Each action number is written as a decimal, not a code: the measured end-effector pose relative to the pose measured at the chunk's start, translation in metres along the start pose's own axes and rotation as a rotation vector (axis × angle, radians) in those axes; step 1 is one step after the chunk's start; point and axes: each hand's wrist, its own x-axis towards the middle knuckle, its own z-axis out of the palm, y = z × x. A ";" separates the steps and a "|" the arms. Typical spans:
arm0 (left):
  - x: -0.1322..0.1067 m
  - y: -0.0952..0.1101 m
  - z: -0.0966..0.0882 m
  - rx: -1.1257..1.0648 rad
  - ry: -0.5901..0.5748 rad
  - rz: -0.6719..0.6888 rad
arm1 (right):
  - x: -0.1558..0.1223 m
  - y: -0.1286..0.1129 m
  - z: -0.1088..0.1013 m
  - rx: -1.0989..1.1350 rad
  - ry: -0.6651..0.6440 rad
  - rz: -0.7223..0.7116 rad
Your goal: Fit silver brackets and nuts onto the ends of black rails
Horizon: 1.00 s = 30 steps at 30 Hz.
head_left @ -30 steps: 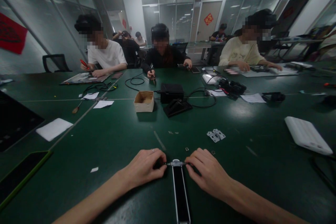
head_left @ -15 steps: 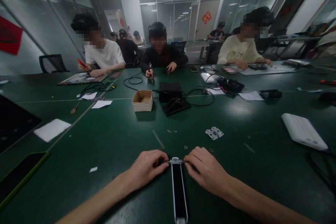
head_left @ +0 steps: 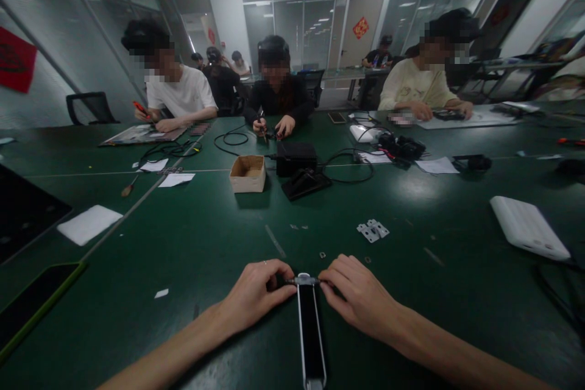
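Left hand (head_left: pixel 258 292): closed, fingertips pressed on the left side of the end fitting; we read this as pinching, with the wrist low and the forearm resting toward the near edge of the worktop.

Right hand (head_left: pixel 357 295): closed in the same way on the right side of the fitting, facing the left hand. We take this opposed pinch as a way to steady so thin a part from both sides.

Black bar (head_left: pixel 311 335): lies flat on the worktop (head_left: pixel 205 237) between the forearms, silver-edged, its long axis running toward the near edge, where we lose its far end at the bottom of the view.

End fitting (head_left: pixel 304 280): a small silver piece across the bar's upper end, with a thin pin showing on each side; the fingers hide its finer shape.

Loose parts: a metal bracket (head_left: pixel 373 231) and a small ring (head_left: pixel 322 255) lie just beyond the right hand, within easy reach.

Mid-worktop: a cardboard box (head_left: pixel 247 173), a black unit (head_left: pixel 296 158) and a black stand (head_left: pixel 305 183) sit together near the seam, with cables beside them.

Co-workers: a person in black (head_left: pixel 276 94) holds a slim tool (head_left: pixel 264 128) at the far edge; a person in white (head_left: pixel 180 94) holds a red-handled tool (head_left: pixel 141 109).
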 end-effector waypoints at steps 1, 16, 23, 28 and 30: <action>0.000 -0.001 0.000 0.004 0.004 0.003 | 0.000 0.000 0.000 0.001 0.001 0.002; -0.003 -0.005 0.003 0.041 0.040 0.110 | 0.000 0.000 -0.002 -0.019 -0.012 0.011; -0.003 -0.006 0.002 0.086 0.021 0.167 | 0.015 0.032 -0.050 -0.079 -0.010 0.073; -0.003 -0.006 0.003 0.097 0.030 0.197 | 0.014 0.056 -0.080 -0.076 -0.261 0.196; -0.002 -0.005 0.003 0.108 0.030 0.198 | 0.011 0.059 -0.083 -0.051 -0.343 0.219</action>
